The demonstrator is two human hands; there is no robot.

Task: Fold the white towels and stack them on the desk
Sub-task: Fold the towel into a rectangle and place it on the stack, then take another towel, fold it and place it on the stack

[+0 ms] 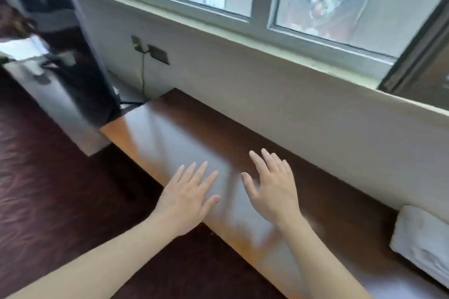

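A folded white towel lies on the brown wooden desk at the far right edge of the view, partly cut off. My left hand hovers over the desk's front edge with fingers straight and spread, holding nothing. My right hand is just to its right over the middle of the desk, also flat with spread fingers and empty. Both hands are well to the left of the towel. The picture is blurred by motion.
A white wall with a window sill runs along the desk's far side. A wall socket with a plugged cable sits left of the desk's end. A dark cabinet stands at the left. Dark red carpet covers the floor.
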